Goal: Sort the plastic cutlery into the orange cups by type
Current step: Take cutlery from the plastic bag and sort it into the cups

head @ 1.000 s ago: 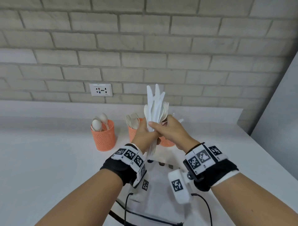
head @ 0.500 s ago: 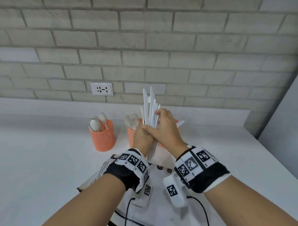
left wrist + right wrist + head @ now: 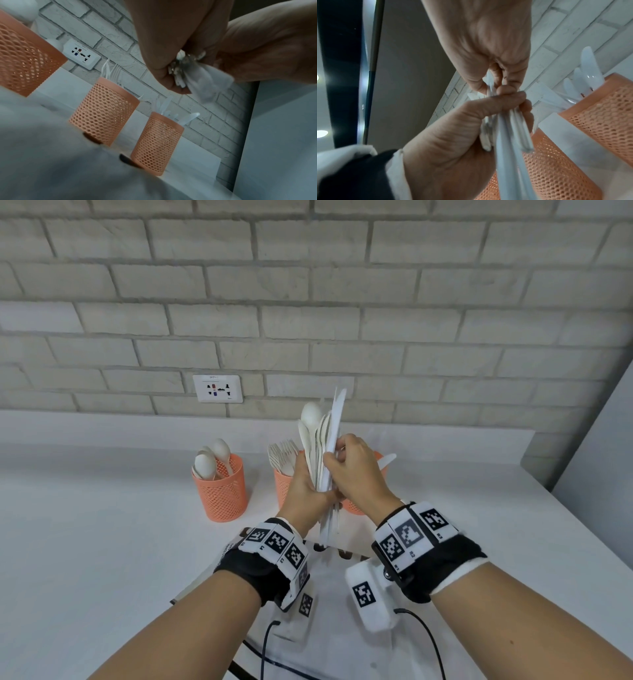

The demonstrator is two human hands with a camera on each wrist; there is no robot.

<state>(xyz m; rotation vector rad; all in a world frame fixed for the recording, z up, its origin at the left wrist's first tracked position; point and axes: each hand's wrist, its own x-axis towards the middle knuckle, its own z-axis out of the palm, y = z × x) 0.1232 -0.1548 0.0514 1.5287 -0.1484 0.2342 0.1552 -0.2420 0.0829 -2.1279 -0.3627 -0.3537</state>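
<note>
My left hand point(image 3: 318, 491) grips an upright bundle of white plastic cutlery point(image 3: 320, 440) by the handles: spoons on the left, knives on the right. My right hand point(image 3: 334, 455) pinches a knife point(image 3: 337, 419) at the bundle's right side. In the right wrist view its fingertips point(image 3: 505, 89) close on the handles above my left hand point(image 3: 453, 135). Three orange mesh cups stand behind: the left cup point(image 3: 221, 491) holds spoons, the middle cup point(image 3: 283, 487) forks, the right cup point(image 3: 356, 506), mostly hidden by my hands, knives. The left wrist view shows the handle ends point(image 3: 181, 73) below my fist.
The cups stand on a white counter point(image 3: 102, 525) against a brick wall with a socket point(image 3: 218, 388). A white printed sheet point(image 3: 329, 604) and black cables point(image 3: 267, 642) lie under my wrists. A grey panel point(image 3: 599, 474) bounds the counter on the right.
The bundle has turned in my left hand, so spoon bowls now face me. My right hand's fingers have shifted up to the knife on the bundle's right side.
</note>
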